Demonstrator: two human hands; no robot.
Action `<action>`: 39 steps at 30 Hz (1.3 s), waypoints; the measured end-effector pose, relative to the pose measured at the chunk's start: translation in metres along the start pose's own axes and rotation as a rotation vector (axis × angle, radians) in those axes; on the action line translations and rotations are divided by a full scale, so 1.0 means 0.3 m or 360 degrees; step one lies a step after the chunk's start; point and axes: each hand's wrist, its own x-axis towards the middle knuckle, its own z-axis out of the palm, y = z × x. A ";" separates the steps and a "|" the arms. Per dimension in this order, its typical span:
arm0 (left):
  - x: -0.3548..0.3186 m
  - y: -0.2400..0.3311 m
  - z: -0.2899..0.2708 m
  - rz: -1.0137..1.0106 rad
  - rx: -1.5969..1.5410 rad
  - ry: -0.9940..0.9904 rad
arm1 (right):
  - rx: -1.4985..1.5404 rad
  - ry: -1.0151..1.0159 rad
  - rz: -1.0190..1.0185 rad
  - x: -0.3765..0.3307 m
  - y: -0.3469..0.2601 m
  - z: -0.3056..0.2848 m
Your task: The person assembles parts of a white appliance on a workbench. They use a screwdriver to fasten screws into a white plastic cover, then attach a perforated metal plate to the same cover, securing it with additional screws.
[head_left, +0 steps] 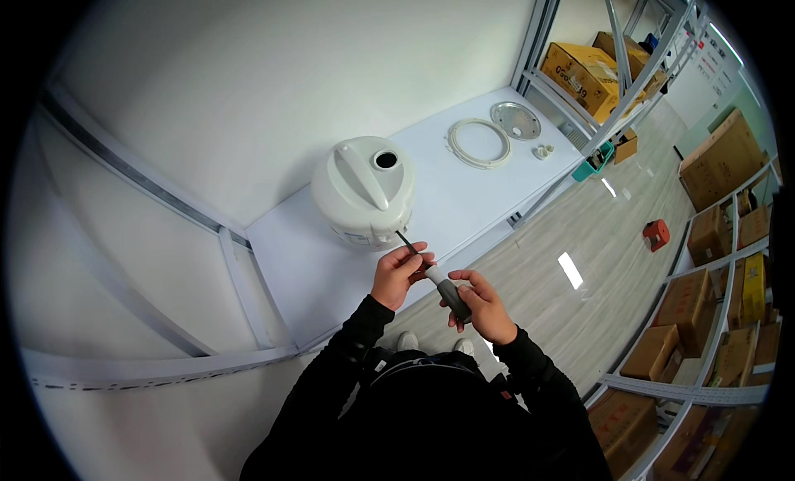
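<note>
Screwdriver (436, 278) with grey handle, dark shaft; right hand (483, 305) wraps handle, left hand (400, 274) pinches shaft, beside white cooker (364, 191) on white table (464, 195); boxes on shelves, wood floor

The screwdriver (436, 276) tip seems hidden behind fingers (411, 253).

A storeroom or small warehouse workshop: grey metal racks (719, 315) stacked with brown cardboard boxes (722, 158) fill the right of the frame, above a pale wood-look floor (571, 233), and a white metal-framed table (464, 191) stands centre against a plain white wall (273, 75).
</note>
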 end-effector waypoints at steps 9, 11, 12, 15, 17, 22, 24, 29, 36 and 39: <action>0.026 -0.040 -0.060 -0.0026 0.0264 0.0028 | -0.1759 0.0382 -0.1027 -0.035 -0.003 0.053; 0.028 -0.036 -0.048 -0.0023 0.0301 0.0053 | -0.1783 0.0363 -0.1050 -0.025 0.015 0.035; 0.034 -0.043 -0.061 -0.0020 0.0314 0.0048 | -0.1794 0.0353 -0.1062 -0.024 0.011 0.038; 0.045 -0.054 -0.087 -0.0001 0.0346 0.0051 | -0.0659 0.0156 -0.0125 -0.020 -0.027 0.044; 0.043 -0.056 -0.082 0.0024 0.0355 0.0072 | -0.0121 0.0027 0.0078 -0.008 -0.044 0.020; 0.008 -0.012 -0.027 -0.0081 0.0082 -0.0070 | -0.0064 -0.0036 0.0113 -0.008 -0.040 -0.007; 0.008 -0.020 -0.042 -0.0069 0.0133 -0.0105 | -0.0370 0.0009 0.0007 -0.013 -0.020 0.011; 0.021 -0.047 -0.082 -0.0039 0.0398 -0.0022 | -0.1720 0.0322 -0.0902 -0.039 -0.046 0.053; 0.021 -0.045 -0.059 -0.0035 0.0348 -0.0057 | -0.1690 0.0322 -0.0954 -0.046 -0.042 0.041; 0.019 -0.044 -0.054 -0.0026 0.0356 -0.0050 | -0.1662 0.0327 -0.0985 -0.040 -0.034 0.041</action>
